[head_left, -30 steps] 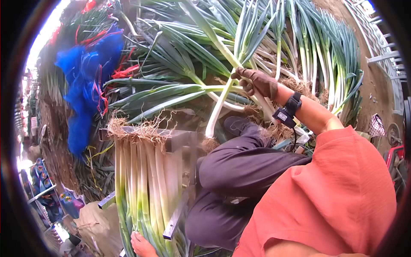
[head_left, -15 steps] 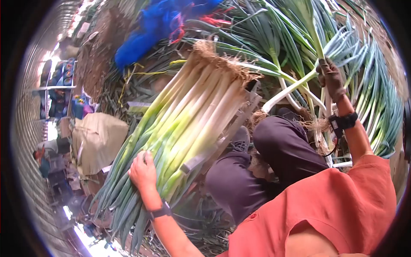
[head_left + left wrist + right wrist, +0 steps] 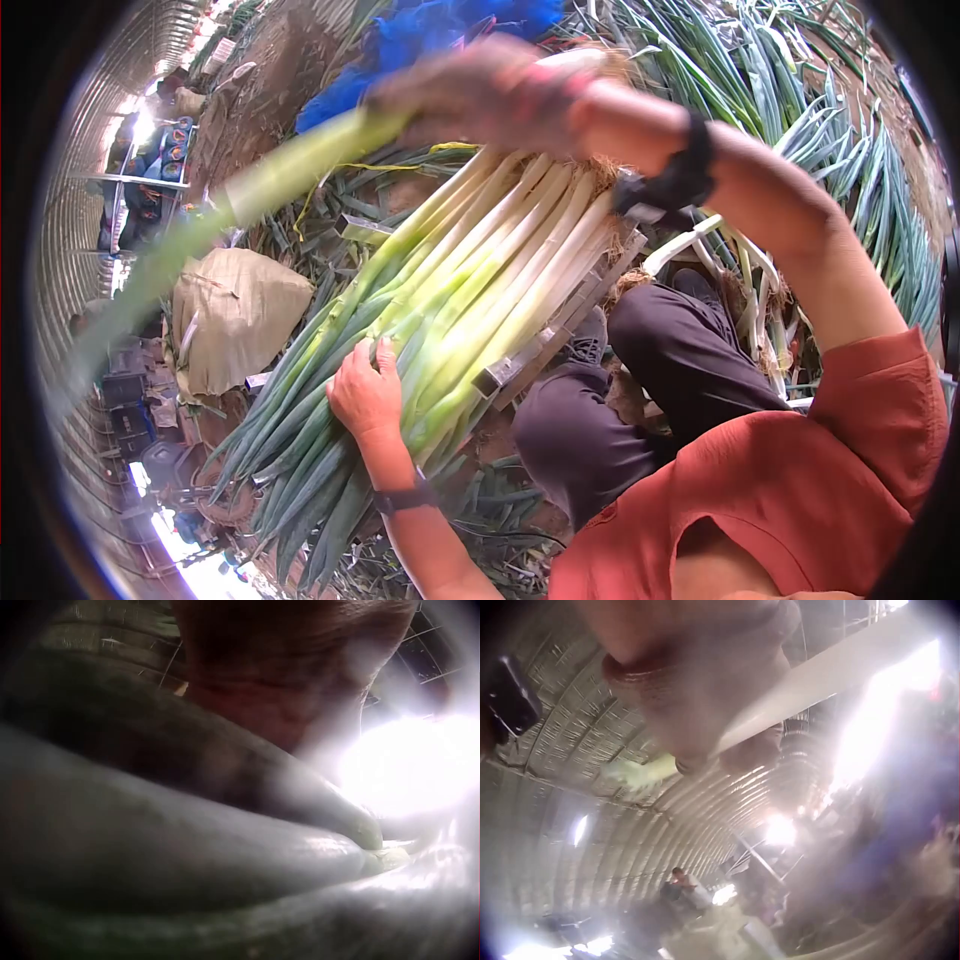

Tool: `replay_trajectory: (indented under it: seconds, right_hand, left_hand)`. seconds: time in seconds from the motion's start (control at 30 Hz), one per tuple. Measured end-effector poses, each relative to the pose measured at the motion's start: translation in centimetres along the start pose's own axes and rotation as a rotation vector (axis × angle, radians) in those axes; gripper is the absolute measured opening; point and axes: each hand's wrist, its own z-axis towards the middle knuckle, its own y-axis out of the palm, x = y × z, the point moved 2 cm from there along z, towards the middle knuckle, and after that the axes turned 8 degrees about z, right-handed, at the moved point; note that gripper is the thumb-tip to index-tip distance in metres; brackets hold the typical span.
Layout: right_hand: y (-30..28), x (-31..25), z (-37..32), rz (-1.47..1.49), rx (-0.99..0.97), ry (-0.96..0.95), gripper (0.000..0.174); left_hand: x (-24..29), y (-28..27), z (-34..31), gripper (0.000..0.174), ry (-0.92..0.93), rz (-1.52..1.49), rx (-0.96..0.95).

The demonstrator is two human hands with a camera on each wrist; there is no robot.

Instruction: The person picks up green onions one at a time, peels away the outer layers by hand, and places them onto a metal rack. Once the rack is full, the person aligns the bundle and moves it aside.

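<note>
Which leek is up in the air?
The blurry leek gripped in the gloved right hand. The others lie lower, in the bundle under the bare left hand or the pile behind.

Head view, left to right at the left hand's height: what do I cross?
Tan sheet → left hand, resting on the leek bundle that shows on both sides of it → metal post end → dark trousers → red sleeve.
</note>
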Motion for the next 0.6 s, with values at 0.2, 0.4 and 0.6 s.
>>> replay_trajectory:
  seconds: [0.2, 0.4, 0.6]
  right_hand:
    - [15.3, 6.1, -6.8, -0.225, -0.701, 0.429, 0.033]
    - [14.2, 7.4, -6.8, -0.058, -0.702, 0.422, 0.035]
    - [15.2, 8.7, -7.3, -0.04, -0.718, 0.407, 0.038]
  left_hand:
    - [0.4, -0.8, -0.3, 0.04, 0.04, 0.0, -0.135]
    - [1.3, -4.7, -0.4, 0.038, 0.037, 0.057, -0.205]
    - [-2.3, -4.4, 3.3, 0.04, 0.365, 0.286, 0.315]
